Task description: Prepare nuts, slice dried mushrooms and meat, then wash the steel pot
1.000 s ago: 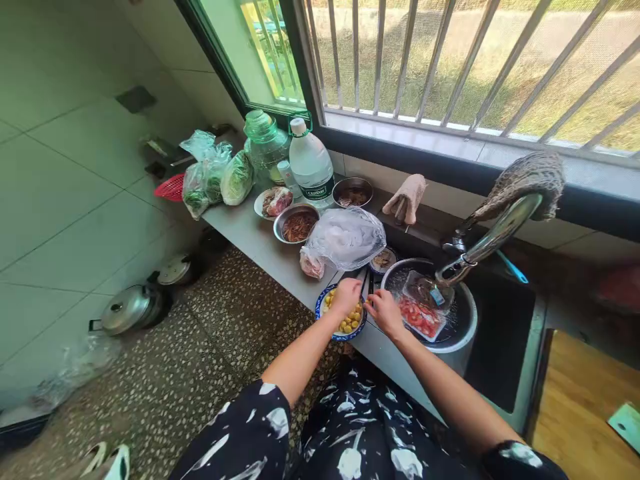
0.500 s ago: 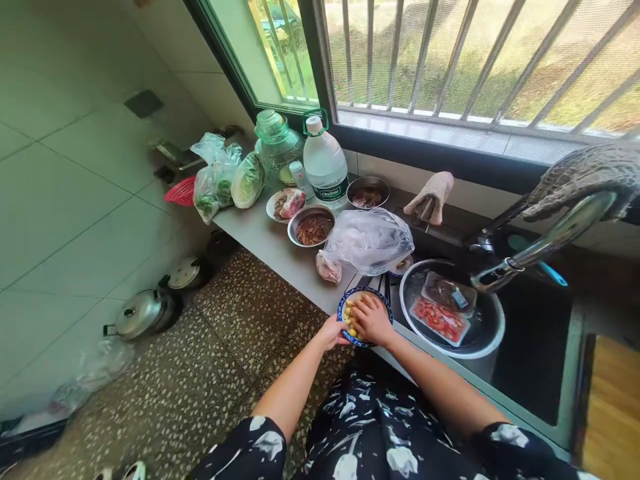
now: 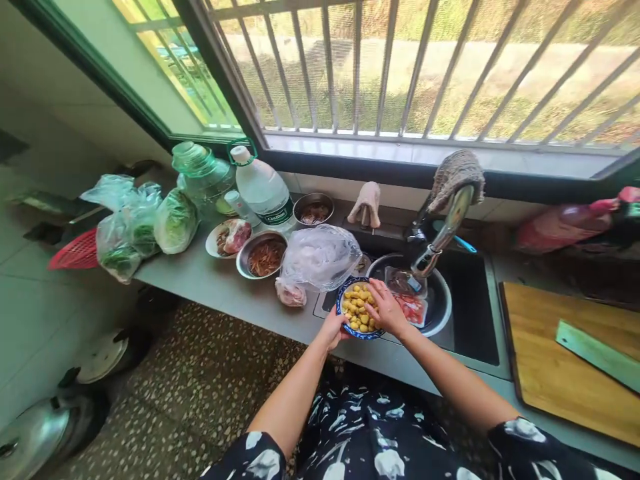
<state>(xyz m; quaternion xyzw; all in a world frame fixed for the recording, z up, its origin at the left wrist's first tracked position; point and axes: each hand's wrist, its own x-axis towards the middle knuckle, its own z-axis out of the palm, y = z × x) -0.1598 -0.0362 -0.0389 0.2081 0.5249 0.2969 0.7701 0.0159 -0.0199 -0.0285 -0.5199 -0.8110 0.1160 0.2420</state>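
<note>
A blue-patterned bowl (image 3: 344, 288) full of small yellow, rounded pieces that look like peeled chestnuts (image 3: 358, 309) is held near the counter's front edge. My left hand (image 3: 332, 331) grips its left side, fingers curled underneath. Across the right rim lies my right hand (image 3: 387, 309), palm down with fingers stretched out and apart, their tips over the yellow pieces. Just behind the bowl rests a clear plastic bag (image 3: 323, 257). To the right, a metal basin (image 3: 444, 313) in the sink contains a tray of red, sliced-looking food (image 3: 411, 308) and another clear pack.
A curved faucet (image 3: 440, 237) with a cloth over it reaches above the basin. At right lies a cutting board (image 3: 545, 373) bearing a cleaver (image 3: 597, 353). Leftward stand a metal bowl (image 3: 243, 263), a large water bottle (image 3: 264, 190) and bagged greens (image 3: 127, 230). Lidded pots (image 3: 37, 430) sit on the floor.
The camera has swung right, bringing the cutting board and cleaver into view. My right hand has drawn back from the middle of the bowl to its right rim, uncovering more yellow pieces.
</note>
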